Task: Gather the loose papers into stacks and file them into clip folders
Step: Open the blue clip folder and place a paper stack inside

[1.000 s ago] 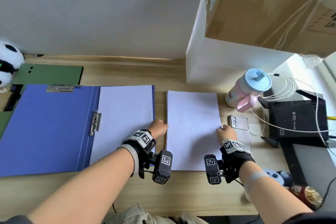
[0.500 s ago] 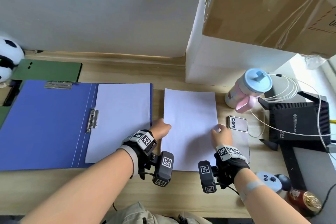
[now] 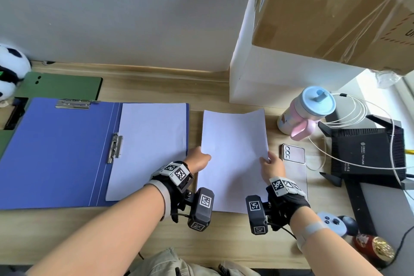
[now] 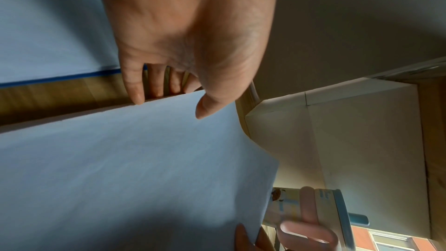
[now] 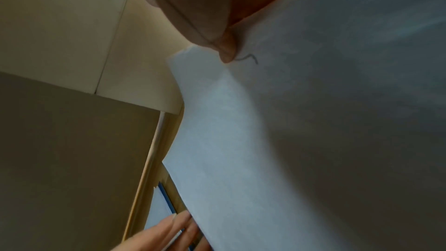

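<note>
A stack of white papers (image 3: 233,152) is in the middle of the wooden desk, its side edges raised and its sheet slightly bowed. My left hand (image 3: 199,159) grips its left edge; in the left wrist view the thumb lies on top of the papers (image 4: 132,169) and the fingers (image 4: 154,85) curl under the edge. My right hand (image 3: 270,162) pinches the right edge, thumb (image 5: 224,52) on top of the papers (image 5: 289,140). To the left lies an open blue clip folder (image 3: 56,152) with a metal clip (image 3: 115,148) and white sheets (image 3: 150,141) on its right half.
A green folder (image 3: 60,85) lies behind the blue one, next to a plush panda (image 3: 11,69). To the right are a phone (image 3: 293,157), a pink and blue cup (image 3: 307,114), a black router (image 3: 367,152) with white cable, and a controller (image 3: 329,222). A white box (image 3: 280,74) stands behind.
Both hands went from resting at the stack's sides to gripping its edges. The stack has risen off the desk and shifted slightly left, now bowed between them.
</note>
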The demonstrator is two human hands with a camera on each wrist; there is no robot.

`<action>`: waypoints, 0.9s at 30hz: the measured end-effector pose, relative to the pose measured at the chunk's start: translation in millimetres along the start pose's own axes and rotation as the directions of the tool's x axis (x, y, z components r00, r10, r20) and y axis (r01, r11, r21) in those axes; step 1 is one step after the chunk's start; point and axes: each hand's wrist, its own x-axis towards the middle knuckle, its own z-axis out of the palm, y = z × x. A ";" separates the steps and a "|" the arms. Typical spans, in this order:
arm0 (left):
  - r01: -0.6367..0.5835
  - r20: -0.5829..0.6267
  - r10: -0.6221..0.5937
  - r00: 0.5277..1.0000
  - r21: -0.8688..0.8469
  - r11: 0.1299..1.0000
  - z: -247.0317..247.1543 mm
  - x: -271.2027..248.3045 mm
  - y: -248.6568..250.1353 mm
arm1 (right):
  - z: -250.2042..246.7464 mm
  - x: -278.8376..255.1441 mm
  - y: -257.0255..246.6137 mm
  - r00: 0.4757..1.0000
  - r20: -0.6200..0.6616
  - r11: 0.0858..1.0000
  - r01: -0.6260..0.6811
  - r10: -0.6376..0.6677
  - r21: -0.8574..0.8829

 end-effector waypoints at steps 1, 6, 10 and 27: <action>0.006 -0.001 -0.006 1.000 -0.007 1.000 -1.2 -1.0 0.2 | -1.6 0.0 0.6 1.000 0.002 0.999 0.009 -0.009 0.038; -0.098 -0.081 0.087 0.993 -0.130 0.987 -17.0 -1.0 -7.1 | -14.7 -12.8 -12.3 0.992 -0.024 0.946 0.123 -0.122 0.300; -0.184 -0.032 0.188 0.982 -0.419 0.889 -44.5 -17.1 -4.1 | -12.9 -29.4 -36.1 0.972 0.032 0.853 0.189 -0.233 0.487; -0.317 -0.247 0.225 0.943 -0.449 0.836 -189.2 -69.9 -49.2 | 97.3 -106.1 -137.2 0.903 0.284 0.795 0.096 -0.323 0.599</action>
